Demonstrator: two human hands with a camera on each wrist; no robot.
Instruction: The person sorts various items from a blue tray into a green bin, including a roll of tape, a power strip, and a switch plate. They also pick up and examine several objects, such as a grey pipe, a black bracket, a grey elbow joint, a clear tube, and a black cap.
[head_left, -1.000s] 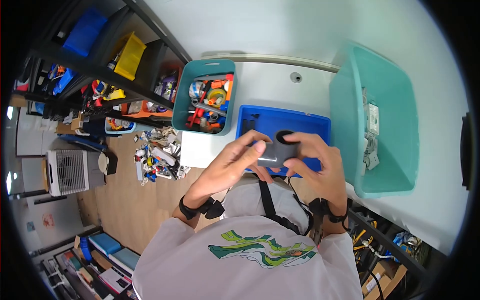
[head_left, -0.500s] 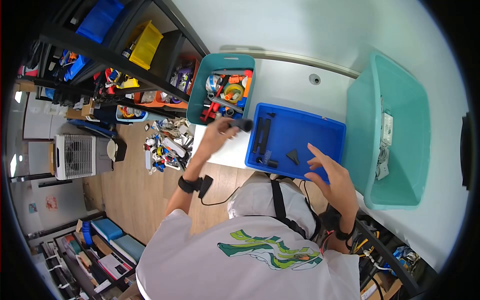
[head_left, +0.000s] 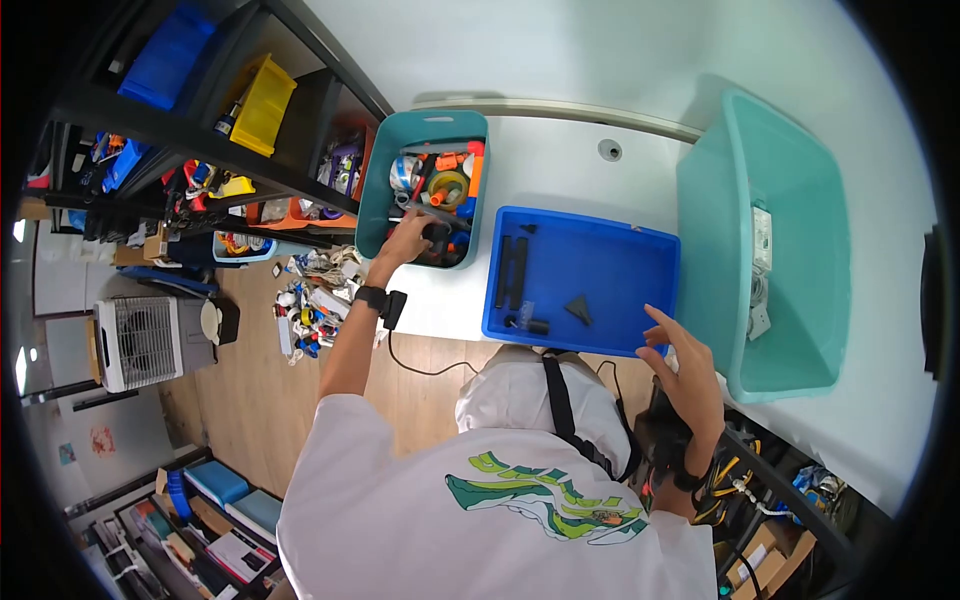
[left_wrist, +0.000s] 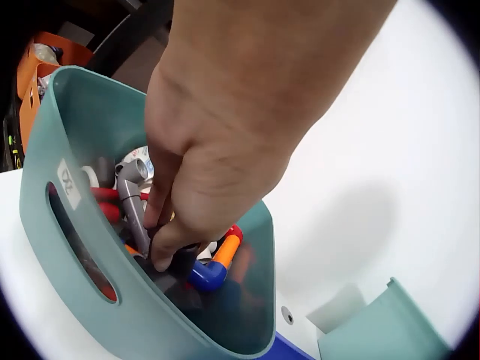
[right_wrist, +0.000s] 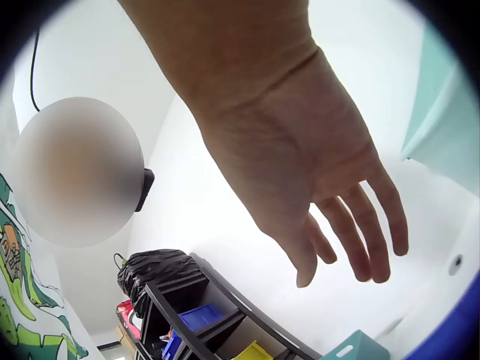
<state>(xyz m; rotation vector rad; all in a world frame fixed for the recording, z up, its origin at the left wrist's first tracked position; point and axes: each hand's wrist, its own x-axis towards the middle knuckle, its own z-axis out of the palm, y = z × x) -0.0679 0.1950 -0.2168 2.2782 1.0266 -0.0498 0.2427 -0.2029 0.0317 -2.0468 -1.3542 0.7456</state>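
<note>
The dark cylindrical plastic fitting (head_left: 436,232) is inside the teal plastic bin (head_left: 374,205), upper left of centre; the left hand (head_left: 404,240) pinches it between thumb and fingers; the right hand (head_left: 690,378), open, is beside the blue rectangular tray (head_left: 625,275), right of centre.

- Head view: bright, evenly lit, with soft shadows on the pale wall (head_left: 620,60).
- All three views: blackened corners, bowed edges.
- Left wrist view: diffuse shadow across the white surface (left_wrist: 330,157).
- Right wrist view: right hand (right_wrist: 307,165) shaded against brightness; round patch (right_wrist: 79,172) heavily blurred.
</note>
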